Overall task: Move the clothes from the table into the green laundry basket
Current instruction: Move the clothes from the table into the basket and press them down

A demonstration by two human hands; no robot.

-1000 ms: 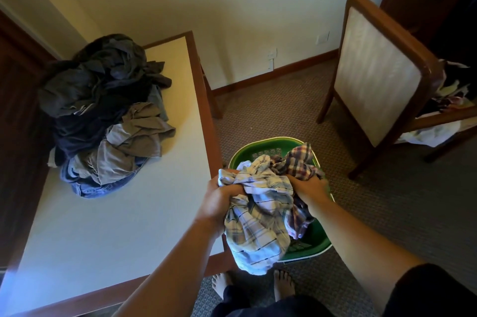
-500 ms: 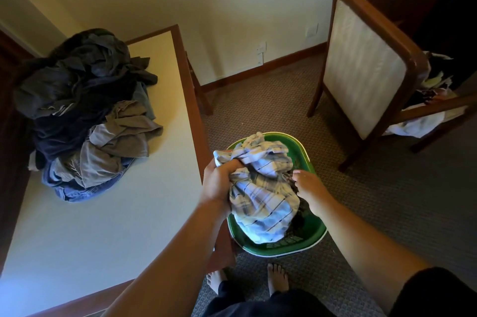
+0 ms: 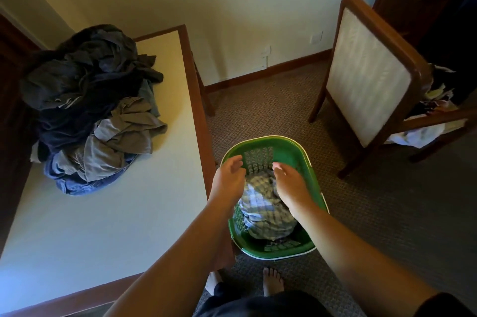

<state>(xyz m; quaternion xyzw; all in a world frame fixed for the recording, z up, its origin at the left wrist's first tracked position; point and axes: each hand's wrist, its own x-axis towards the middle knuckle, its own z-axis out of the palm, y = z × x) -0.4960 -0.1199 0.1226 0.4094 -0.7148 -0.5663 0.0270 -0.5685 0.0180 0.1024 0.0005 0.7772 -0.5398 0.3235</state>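
Occupying the far left corner of the table (image 3: pixel 103 213), a pile of dark clothes (image 3: pixel 95 107) is lying heaped. Off the table's right edge, the green laundry basket (image 3: pixel 307 161) is holding a plaid shirt (image 3: pixel 263 211), which is lying just beneath the fingers of the left hand (image 3: pixel 228 180) and right hand (image 3: pixel 289 182). Both hands are hovering loosely open, gripping nothing.

The left hand (image 3: pixel 228 180) and right hand (image 3: pixel 289 182) are hovering with relaxed, empty fingers over the green laundry basket (image 3: pixel 311 164), which is sitting on the floor (image 3: pixel 387 213) beside the right edge of the bench (image 3: pixel 103 226) and holding a plaid shirt (image 3: pixel 263 211), while a pile of dark clothes (image 3: pixel 95 110) is lying at the bench's far left corner.
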